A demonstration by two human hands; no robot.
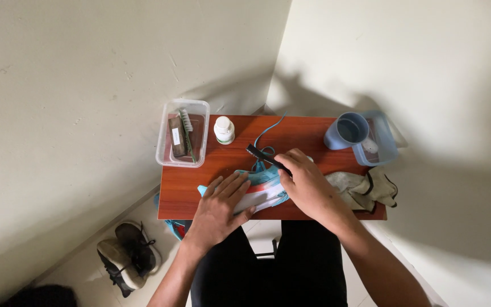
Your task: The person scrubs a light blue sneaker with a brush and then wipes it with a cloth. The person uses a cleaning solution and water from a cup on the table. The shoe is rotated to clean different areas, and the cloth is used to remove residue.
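Note:
A turquoise, white and red sports shoe (pixel 259 190) lies on its side on a small reddish wooden table (pixel 302 133). My left hand (pixel 221 207) presses flat on the shoe's heel end. My right hand (pixel 308 182) rests over the toe end and grips a thin black brush (pixel 262 156) that points up and left over the shoe. A loose turquoise lace (pixel 268 132) trails from the shoe toward the table's far edge.
A clear plastic box (pixel 167 149) with a bristle brush and a brown block sits at the table's left end. A white bottle (pixel 224 129) stands beside it. A blue mug (pixel 345 132) and clear-blue container (pixel 385 145) are far right, a grey cloth (pixel 365 189) near right. Dark shoes (pixel 129 256) lie on the floor.

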